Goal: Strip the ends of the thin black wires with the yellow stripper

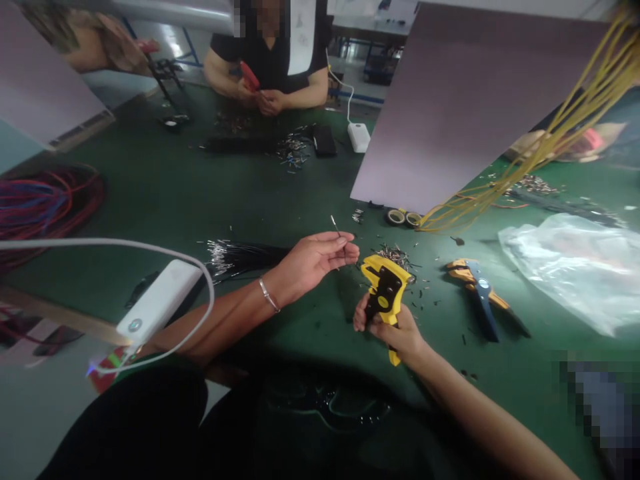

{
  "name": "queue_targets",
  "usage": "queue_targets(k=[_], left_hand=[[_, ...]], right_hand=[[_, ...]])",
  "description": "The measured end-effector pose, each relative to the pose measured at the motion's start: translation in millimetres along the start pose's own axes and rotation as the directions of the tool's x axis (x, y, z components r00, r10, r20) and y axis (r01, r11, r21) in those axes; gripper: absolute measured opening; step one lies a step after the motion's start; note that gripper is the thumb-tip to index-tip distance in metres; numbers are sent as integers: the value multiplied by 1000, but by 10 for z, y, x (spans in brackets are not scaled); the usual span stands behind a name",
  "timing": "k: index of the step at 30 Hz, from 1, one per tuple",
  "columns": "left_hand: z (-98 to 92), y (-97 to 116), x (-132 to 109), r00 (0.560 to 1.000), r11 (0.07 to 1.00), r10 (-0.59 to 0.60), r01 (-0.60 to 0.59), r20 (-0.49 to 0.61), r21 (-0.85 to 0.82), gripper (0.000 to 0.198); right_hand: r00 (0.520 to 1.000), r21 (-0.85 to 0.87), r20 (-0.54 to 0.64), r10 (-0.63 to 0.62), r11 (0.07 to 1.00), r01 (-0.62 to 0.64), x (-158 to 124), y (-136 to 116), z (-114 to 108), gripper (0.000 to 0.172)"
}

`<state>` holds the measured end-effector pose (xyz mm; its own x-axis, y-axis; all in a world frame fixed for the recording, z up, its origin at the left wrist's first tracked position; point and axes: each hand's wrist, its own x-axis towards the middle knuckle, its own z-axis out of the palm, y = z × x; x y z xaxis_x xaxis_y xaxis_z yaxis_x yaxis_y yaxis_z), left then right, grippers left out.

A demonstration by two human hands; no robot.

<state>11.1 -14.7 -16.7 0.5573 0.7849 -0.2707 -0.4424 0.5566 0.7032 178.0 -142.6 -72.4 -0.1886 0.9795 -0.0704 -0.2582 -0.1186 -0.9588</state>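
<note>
My right hand (395, 331) is wrapped round the handles of a yellow and black wire stripper (384, 290), its jaws pointing up and left. Just left of the jaws, my left hand (313, 260) pinches a thin black wire (335, 225) whose bare tip sticks up past my fingers. A bundle of black wires with stripped ends (243, 257) lies on the green table (165, 193) behind my left wrist. Small cut wire scraps (397, 255) are scattered beside the stripper's head.
A second orange and blue stripper (479, 288) lies to the right, near a clear plastic bag (575, 267). Yellow wires (560, 127) hang at the right. Two tape rolls (403, 217) sit by a grey board. A person across the table holds a red tool (249, 75). Red and blue cables (40, 203) lie left.
</note>
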Motion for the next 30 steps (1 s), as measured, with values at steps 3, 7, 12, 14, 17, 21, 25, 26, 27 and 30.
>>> queue_targets(k=[3, 7, 12, 14, 17, 21, 25, 26, 27, 30], left_hand=[[-11, 0, 5, 1000, 1000, 4, -4, 12, 8, 11], [-22, -2, 9, 1000, 1000, 22, -22, 10, 22, 10], [14, 23, -17, 999, 998, 37, -37, -15, 42, 9], [27, 31, -25, 999, 998, 46, -45, -24, 54, 9], [30, 32, -29, 999, 997, 47, -45, -25, 61, 8], [23, 21, -34, 1000, 998, 28, -27, -14, 49, 9], [10, -16, -36, 1000, 1000, 4, -4, -9, 9, 9], [5, -30, -34, 1000, 1000, -7, 7, -8, -6, 9], [-1, -45, -32, 1000, 1000, -20, 20, -5, -21, 10], [-15, -85, -21, 998, 996, -66, 66, 4, -59, 11]], right_hand=[[1000, 32, -10, 9, 999, -8, 14, -25, -1, 24], [997, 74, 67, 27, 997, -32, 24, -32, -17, 28], [994, 99, 111, 22, 994, -33, 33, -8, -40, 28], [992, 90, 121, 31, 995, -42, 38, 12, -48, 30], [991, 91, 129, 43, 994, -55, 39, 50, -55, 31], [990, 130, 127, 57, 989, -74, 30, 76, -47, 34], [986, 127, 150, 76, 987, -95, 27, 55, -26, 33], [986, 121, 148, 79, 988, -97, 27, 46, -19, 33], [987, 114, 141, 81, 989, -98, 28, 36, -12, 33], [990, 111, 112, 80, 990, -92, 26, 6, 14, 33]])
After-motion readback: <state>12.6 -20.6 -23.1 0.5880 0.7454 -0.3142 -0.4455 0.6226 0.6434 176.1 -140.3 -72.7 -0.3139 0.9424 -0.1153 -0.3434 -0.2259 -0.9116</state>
